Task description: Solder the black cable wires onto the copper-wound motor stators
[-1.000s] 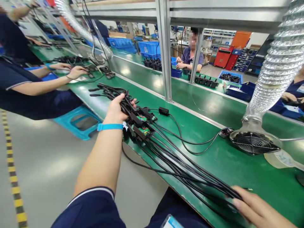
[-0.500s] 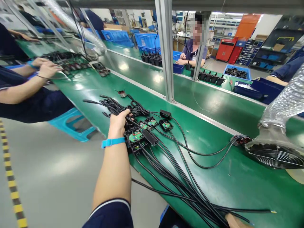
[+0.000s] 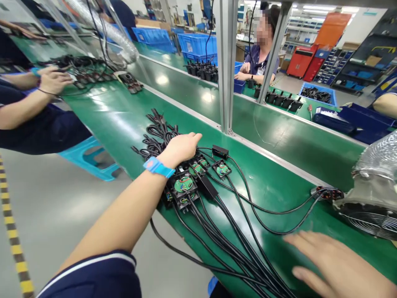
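My left hand (image 3: pixel 182 148), with a blue wrist strap (image 3: pixel 159 167), lies palm down over a heap of bundled black cables (image 3: pixel 159 132). Its visible fingertips are stretched out to the right; the underside of the hand is hidden. Just below it sit several square black housings with green circuit boards (image 3: pixel 183 185) and coloured wires. A long black box (image 3: pixel 207 187) rests beside them. From the housings, black cables (image 3: pixel 228 236) run toward the lower right. My right hand (image 3: pixel 328 256), somewhat blurred, is open above the table at the lower right, thumb apart from the fingers, holding nothing.
One more housing (image 3: pixel 222 169) and a small black box (image 3: pixel 220 151) lie to the right on the green table (image 3: pixel 310 223). A metal post (image 3: pixel 226 70) rises behind. A fan with a foil duct (image 3: pixel 369 211) stands at right. Co-workers sit at left and across.
My left hand has moved right, and the cable bundle's ends have swung up and right. My right hand has let go of the cables at the lower right and risen into view.
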`<action>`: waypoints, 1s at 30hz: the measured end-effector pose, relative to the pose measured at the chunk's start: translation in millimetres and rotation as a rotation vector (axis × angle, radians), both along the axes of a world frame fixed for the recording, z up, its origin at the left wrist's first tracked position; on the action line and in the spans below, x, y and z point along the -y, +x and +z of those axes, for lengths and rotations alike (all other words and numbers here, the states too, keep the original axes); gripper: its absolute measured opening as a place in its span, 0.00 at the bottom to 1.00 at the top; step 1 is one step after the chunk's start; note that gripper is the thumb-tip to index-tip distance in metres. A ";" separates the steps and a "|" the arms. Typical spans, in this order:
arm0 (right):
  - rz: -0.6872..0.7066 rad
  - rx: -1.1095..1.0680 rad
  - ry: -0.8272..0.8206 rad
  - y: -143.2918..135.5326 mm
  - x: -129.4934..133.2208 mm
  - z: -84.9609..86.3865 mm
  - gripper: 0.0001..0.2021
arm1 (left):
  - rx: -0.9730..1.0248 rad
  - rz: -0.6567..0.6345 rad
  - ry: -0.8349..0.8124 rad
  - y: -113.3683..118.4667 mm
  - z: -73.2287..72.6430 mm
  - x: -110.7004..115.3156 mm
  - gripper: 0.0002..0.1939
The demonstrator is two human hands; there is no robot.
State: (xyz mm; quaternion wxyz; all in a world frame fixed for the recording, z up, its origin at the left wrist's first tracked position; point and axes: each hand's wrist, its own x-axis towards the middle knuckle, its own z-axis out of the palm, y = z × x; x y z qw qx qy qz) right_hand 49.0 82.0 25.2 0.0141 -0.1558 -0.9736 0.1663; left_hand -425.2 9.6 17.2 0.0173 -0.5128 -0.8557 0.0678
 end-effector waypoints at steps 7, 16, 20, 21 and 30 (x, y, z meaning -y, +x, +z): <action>-0.158 0.084 -0.119 -223.9 -3.5 -7.3 0.18 | -0.026 0.152 -0.088 -9.0 -15.5 4.5 0.22; -0.207 0.037 -0.205 -248.5 -15.7 -46.2 0.13 | 0.013 0.299 0.456 -17.0 -24.7 21.4 0.16; -0.006 -0.020 -0.285 -238.2 -30.6 -29.4 0.12 | 0.166 0.364 0.928 -33.0 -31.6 36.0 0.10; -0.025 -0.025 -0.252 -236.2 -34.3 -29.1 0.14 | 0.186 0.366 0.966 -35.6 -32.6 38.4 0.10; -0.254 0.093 -0.113 -226.7 -12.8 -49.4 0.32 | 0.111 0.429 0.915 -36.2 -33.2 38.2 0.18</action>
